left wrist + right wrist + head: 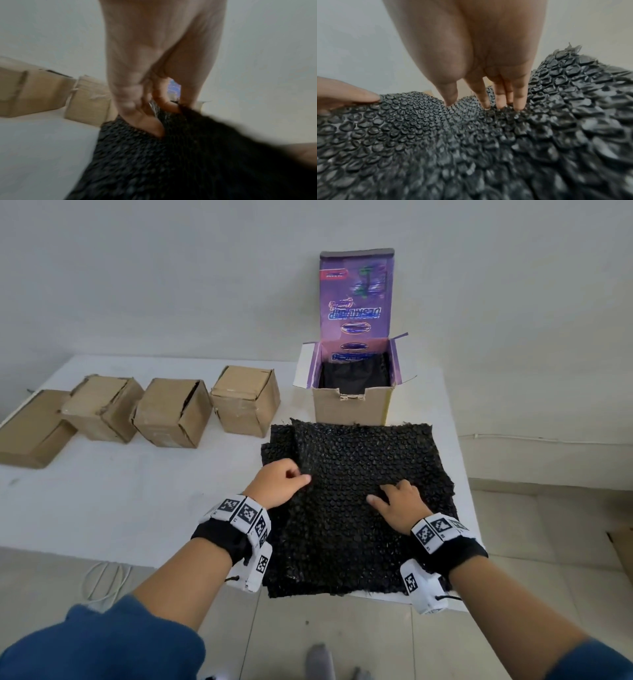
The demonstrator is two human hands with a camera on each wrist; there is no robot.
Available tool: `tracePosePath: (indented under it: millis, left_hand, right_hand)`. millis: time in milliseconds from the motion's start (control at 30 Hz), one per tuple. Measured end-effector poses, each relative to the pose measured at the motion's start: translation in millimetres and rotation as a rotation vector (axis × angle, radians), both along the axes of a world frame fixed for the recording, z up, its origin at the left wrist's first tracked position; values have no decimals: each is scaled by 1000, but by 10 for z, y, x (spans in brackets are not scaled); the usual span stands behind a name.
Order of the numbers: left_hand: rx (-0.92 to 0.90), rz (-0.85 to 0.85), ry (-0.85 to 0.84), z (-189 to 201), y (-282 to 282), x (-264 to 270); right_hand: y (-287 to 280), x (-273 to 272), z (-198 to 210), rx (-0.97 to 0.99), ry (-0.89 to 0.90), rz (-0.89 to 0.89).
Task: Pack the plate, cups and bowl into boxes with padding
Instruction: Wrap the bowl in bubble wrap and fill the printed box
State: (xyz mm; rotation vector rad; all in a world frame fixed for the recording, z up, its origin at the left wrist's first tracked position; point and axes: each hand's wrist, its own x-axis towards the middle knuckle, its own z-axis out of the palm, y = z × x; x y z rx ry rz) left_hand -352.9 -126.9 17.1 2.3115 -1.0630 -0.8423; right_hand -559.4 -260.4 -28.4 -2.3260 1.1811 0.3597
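A stack of black bubble wrap sheets [359, 453] lies at the table's front right. My left hand [301, 475] pinches the left edge of the top sheet, lifting a fold; the left wrist view shows thumb and fingers of that hand [154, 108] closed on the wrap [154, 155]. My right hand [394, 494] rests on the sheet's middle, and in the right wrist view its straight fingertips [486, 104] press into the bubbles [471, 135]. Behind the stack stands an open purple box [352, 405] with black padding [354, 374] inside. No plate, cup or bowl shows.
Several shut cardboard boxes [173, 412] stand in a row on the left half of the white table [137, 491]. The purple box's lid [356, 292] stands upright against the wall. A white cable [106, 580] lies on the floor below the table's front edge.
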Motion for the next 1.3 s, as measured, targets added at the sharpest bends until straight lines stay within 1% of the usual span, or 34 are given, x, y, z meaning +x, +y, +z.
tracePosePath:
  millis: [33, 67, 100, 133, 167, 200, 233, 300, 367, 400, 433, 500, 533, 567, 600, 667, 733, 767, 833, 933, 967, 1033, 1100, 1167, 1233, 1267, 1300]
  left_hand:
    - [-19, -20, 128, 73, -73, -95]
    - [-41, -21, 293, 123, -156, -198]
    - [-64, -11, 454, 164, -240, -314]
    - [-81, -3, 576, 182, -326, -428]
    - [-90, -12, 634, 184, -412, -535]
    - [-93, -37, 649, 158, -497, -632]
    - [-90, -63, 653, 144, -573, -729]
    - [-79, -106, 653, 84, -697, -872]
    - [-72, -136, 647, -8, -794, -948]
    - [-79, -136, 614, -58, -819, -953]
    - [-95, -138, 520, -117, -853, -971]
    - [-102, -141, 180, -225, -887, -937]
    - [-81, -129, 44, -286, -898, -929]
    - [-41, -107, -11, -326, -901, -928]
    - [1, -85, 0, -375, -915, -926]
    - [45, -73, 92, -465, -939, -934]
    - [56, -72, 174, -520, -955, -955]
    - [44, -65, 189, -534, -959, -964]
    - [-16, -49, 209, -536, -967, -969]
    - [-135, -65, 350, -460, -980, -959]
    - [-170, -77, 400, -410, -975, -950]
    - [-242, -101, 465, -280, -967, -924]
    - [-303, -138, 490, -136, -948, -878]
    - [-345, -164, 495, 1, -927, -822]
    - [-356, -166, 481, 154, -903, -770]
    - [-337, -176, 442, 222, -895, -733]
    - [-303, -200, 349, 286, -891, -686]
  right_hand:
    - [-20, -5, 54, 58, -51, -41]
    - [-43, -14, 106, 126, -118, -87]
    - [-60, -23, 172, 206, -203, -139]
    - [-78, -39, 245, 302, -300, -205]
    - [-99, -61, 318, 412, -401, -280]
    - [-119, -97, 397, 506, -485, -341]
    - [-156, -146, 434, 547, -544, -361]
    - [-258, -277, 443, 496, -588, -297]
    - [-387, -431, 369, 335, -514, -246]
    - [-444, -494, 315, 256, -473, -252]
    - [-502, -583, 270, 196, -438, -277]
    - [-575, -712, 207, 122, -366, -329]
    - [-602, -769, 183, 95, -332, -344]
    - [-629, -817, 144, 77, -298, -352]
    - [-647, -851, 110, 65, -269, -353]
    - [-661, -879, 34, 59, -236, -355]
    - [-679, -893, -66, 69, -259, -362]
    - [-687, -903, -112, 72, -272, -368]
    - [-701, -929, -188, 74, -280, -380]
    - [-696, -959, -188, 109, -319, -431]
    - [-690, -970, -160, 131, -356, -436]
    - [-694, -994, -84, 166, -473, -378]
    - [-694, -1004, 34, 221, -582, -290]
    - [-683, -987, 162, 278, -684, -238]
    - [-686, -939, 293, 260, -760, -223]
    - [-692, -910, 358, 227, -779, -219]
    - [-697, -878, 431, 193, -796, -207]
